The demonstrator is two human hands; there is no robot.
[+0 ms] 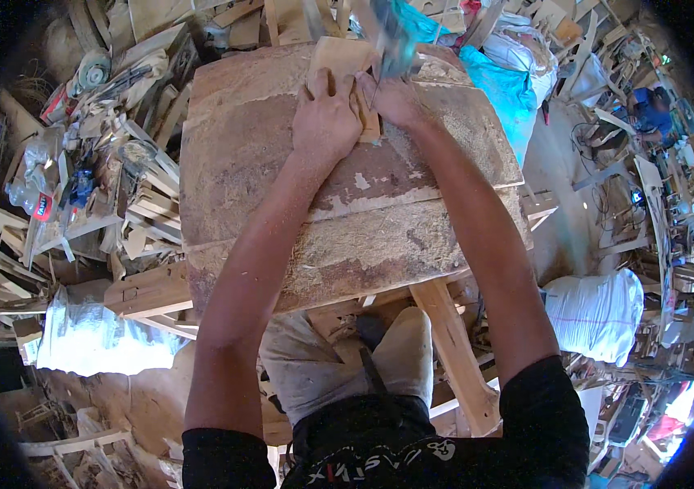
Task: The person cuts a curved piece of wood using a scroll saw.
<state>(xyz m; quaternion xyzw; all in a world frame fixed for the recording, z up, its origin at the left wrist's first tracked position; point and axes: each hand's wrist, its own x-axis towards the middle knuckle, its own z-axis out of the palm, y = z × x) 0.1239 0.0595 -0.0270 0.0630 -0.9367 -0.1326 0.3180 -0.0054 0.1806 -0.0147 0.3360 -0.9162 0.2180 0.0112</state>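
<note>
At the far side of the workbench (282,236), my left hand (326,122) presses on a flat, pale piece of wood (343,55), its fingers curled over it. Close to its right, my right hand (396,102) is closed, fingertips at the edge of the same wood. Just beyond the right hand is a blurred, bluish-grey, blade-like thing (394,45); its kind and whether that hand grips it cannot be made out. Both forearms reach across the worn bench top, which carries sawdust and pale patches.
Wood offcuts (155,204) are heaped to the left, with an angle grinder (92,73) and a plastic bottle (29,196) among them. White sacks (595,314) stand right of the bench. A turquoise sheet (506,98) hangs past its right edge. Another person (648,114) is at far right.
</note>
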